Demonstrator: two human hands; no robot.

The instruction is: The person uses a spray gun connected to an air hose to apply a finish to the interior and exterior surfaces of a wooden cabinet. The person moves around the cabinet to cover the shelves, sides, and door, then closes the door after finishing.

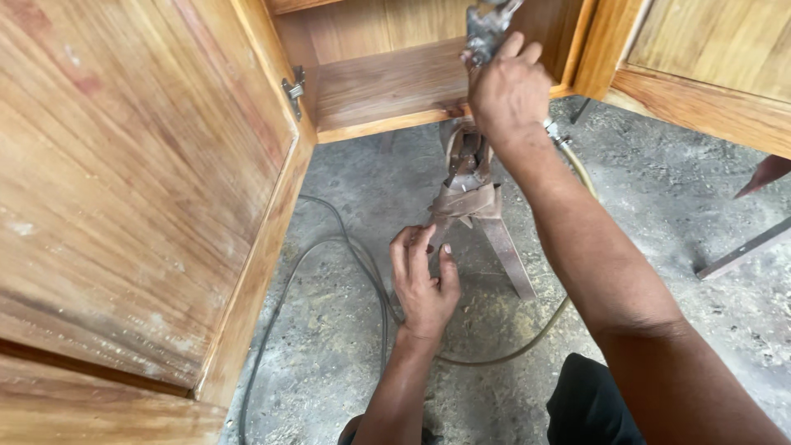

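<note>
**Spray gun raised at the cabinet's lower shelf**

The person crouches on the concrete floor (659, 198) in front of an open wooden cabinet (124, 206). The right hand (508, 91) is lifted to the front edge of the bottom shelf (387, 86), fingers wrapped tight around the grip of a metal spray gun (484, 25), whose upper part runs out of the top of the view. The left hand (424, 284) sits lower, over the floor, its fingers half curled and pinching what looks like the lower end of a brown, stained strap or rag (470, 194) that hangs below the gun; just what it grips I cannot make out.

As to progress, the shelf and the inner face of the open door (99, 165) look evenly warm and finished, with some pale, dusty patches on the door, so my guess is that coating is partly done; whether the surface is wet I cannot tell.

A hose (321, 272) loops across the floor and passes behind the left wrist. A slanting metal leg (509, 255) stands by the left hand. The gun's nozzle and cup are hidden or cropped.
</note>
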